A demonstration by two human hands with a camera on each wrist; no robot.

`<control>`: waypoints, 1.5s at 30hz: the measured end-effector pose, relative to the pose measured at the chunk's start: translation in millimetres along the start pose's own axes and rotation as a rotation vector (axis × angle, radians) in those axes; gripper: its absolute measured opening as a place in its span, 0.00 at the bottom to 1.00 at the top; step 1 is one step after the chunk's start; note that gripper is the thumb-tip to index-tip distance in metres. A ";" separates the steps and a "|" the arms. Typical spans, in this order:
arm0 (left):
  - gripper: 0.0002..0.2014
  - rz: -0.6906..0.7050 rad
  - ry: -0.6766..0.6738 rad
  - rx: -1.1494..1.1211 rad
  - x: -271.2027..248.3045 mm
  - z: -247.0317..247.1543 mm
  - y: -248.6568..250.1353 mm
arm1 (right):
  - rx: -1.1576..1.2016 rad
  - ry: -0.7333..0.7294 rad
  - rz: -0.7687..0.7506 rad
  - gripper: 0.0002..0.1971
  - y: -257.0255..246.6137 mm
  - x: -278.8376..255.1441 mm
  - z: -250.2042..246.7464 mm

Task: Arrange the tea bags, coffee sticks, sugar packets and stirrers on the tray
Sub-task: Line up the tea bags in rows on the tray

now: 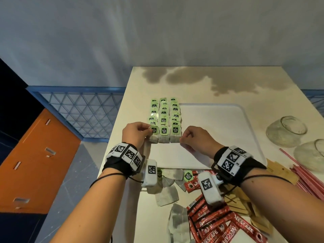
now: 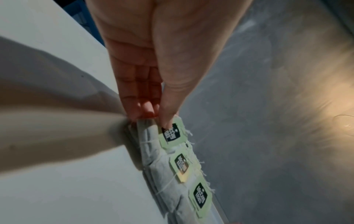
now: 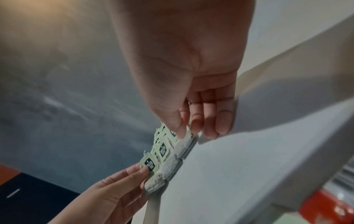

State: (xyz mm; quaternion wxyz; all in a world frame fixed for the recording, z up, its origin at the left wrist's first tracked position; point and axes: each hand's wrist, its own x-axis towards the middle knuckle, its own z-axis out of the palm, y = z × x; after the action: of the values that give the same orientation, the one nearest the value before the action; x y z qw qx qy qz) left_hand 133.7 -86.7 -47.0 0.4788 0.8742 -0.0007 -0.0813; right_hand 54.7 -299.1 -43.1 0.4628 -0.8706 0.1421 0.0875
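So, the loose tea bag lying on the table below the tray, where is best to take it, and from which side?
Pinch the loose tea bag by a free edge of its paper pouch, coming from above and from the left, probably with the left hand. It lies flat, and the red coffee sticks crowd its right side.

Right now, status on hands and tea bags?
Left hand pinches nearest left tea bag; right hand touches right one. Three rows on tray. Nothing blocking.
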 end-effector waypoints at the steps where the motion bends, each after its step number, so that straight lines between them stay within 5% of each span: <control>1: 0.09 0.016 0.007 0.011 -0.2 -0.2 0.8 | -0.010 0.003 -0.004 0.05 -0.3 2.3 0.8; 5: 0.14 0.079 0.025 0.073 -5.6 -4.5 0.3 | -0.020 0.030 -0.022 0.06 2.1 8.4 5.8; 10: 0.10 0.143 -0.226 0.318 -9.3 -8.3 -4.0 | -0.077 0.030 -0.035 0.06 3.3 15.7 9.5; 17: 0.10 0.076 -0.211 0.370 -6.8 -6.4 -2.7 | -0.094 0.005 -0.034 0.07 -2.2 10.0 5.4; 22: 0.10 0.170 -0.248 0.425 -46.6 -13.2 15.5 | -0.074 -0.127 -0.087 0.10 -4.8 -24.7 -2.7; 32: 0.26 0.346 -0.749 0.645 -160.9 -3.6 22.4 | -0.194 -0.205 -0.189 0.08 6.4 -89.1 -1.3; 36: 0.35 0.378 -0.805 0.820 -181.1 9.7 15.5 | -0.210 -0.187 -0.205 0.08 9.9 -102.2 -0.8; 45: 0.15 0.372 -0.699 0.742 -178.9 24.0 12.9 | -0.191 -0.144 -0.207 0.05 18.4 -128.1 -7.5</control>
State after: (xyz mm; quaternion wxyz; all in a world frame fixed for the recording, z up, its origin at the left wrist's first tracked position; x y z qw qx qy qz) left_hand -45.3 -99.6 -23.6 0.1156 0.8904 -0.3435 -0.2755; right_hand -72.2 -293.8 -16.9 0.3936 -0.9121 0.0089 0.1147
